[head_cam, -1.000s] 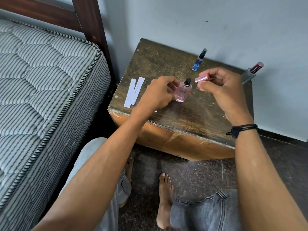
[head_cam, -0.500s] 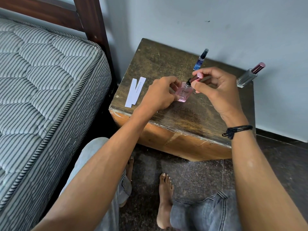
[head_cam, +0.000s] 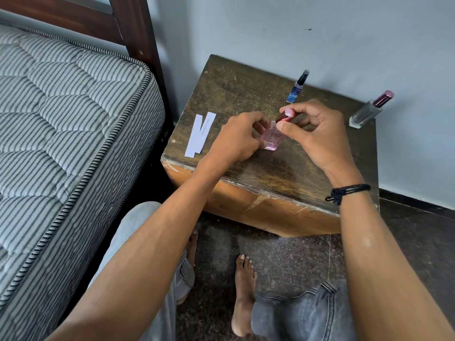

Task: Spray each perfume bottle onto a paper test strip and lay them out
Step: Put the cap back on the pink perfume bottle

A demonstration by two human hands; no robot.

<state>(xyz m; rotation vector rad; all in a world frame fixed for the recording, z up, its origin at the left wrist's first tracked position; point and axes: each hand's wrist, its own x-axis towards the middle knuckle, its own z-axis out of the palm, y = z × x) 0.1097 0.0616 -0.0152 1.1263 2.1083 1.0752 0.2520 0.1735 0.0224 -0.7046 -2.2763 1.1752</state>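
Grey-blue wall [head_cam: 320, 33] at the back, dark speckled floor [head_cam: 283, 262] below. We see a striped mattress [head_cam: 61, 119] left of the bench [head_cam: 246, 94], with a dark wooden bedpost [head_cam: 138, 33] at the bench's far-left corner. Bench is a worn wooden block with a scuffed top and a pale chipped front edge, set against the wall.

At bench centre the left hand [head_cam: 236, 141] has its fingers curled round the left side of the pink bottle [head_cam: 272, 140]. That bottle stands upright on the bench top, roughly mid-bench, dark lettering facing us. Just right of it, the right hand [head_cam: 317, 134] pinches the pink cap [head_cam: 285, 114] between thumb and forefinger at the bottle's top, other fingers curled in. Cap is tilted; we can't tell whether it is seated on the neck or just off it. Black cord wristband [head_cam: 344, 193] on the right wrist, over the bench's near edge.

Two white paper strips [head_cam: 199, 136] lie flat, side by side and touching, near the bench's left edge, apart from both hands. One carries small print, too small to read. A clear bottle [head_cam: 368, 112] with a maroon cap stands at the bench's far-right corner by the wall. A slim blue bottle [head_cam: 296, 87] with a black cap stands at the bench's back edge, just beyond the right hand.
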